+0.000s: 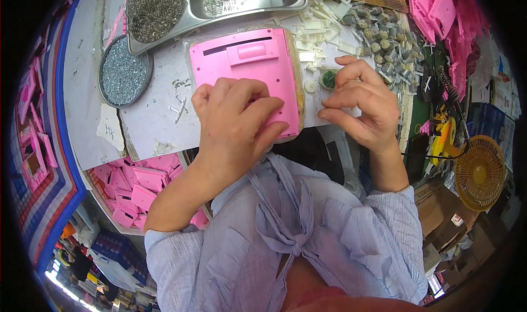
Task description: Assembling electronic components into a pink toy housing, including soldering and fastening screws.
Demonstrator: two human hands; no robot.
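A pink plastic casing (258,70) with a long dark slot and small screw holes lies on a padded block (298,76) at the table's front edge. Across its lower left part rests my left hand (233,111), fingers bent and pressed against the casing; what may be under the palm is hidden. My right hand (362,100) hovers just right of the casing, fingers curled, thumb and forefinger slightly apart, nothing visible between them. Close to its fingertips stand a small green round container (328,79) and a small white round piece (310,86).
A metal tray (192,4) and a dark round dish (149,73) hold small screws. White plastic parts (315,29) and grey motor-like parts (384,43) lie heaped at the far right. Below left is a box of pink pieces (148,180); a yellow fan (479,173) stands right.
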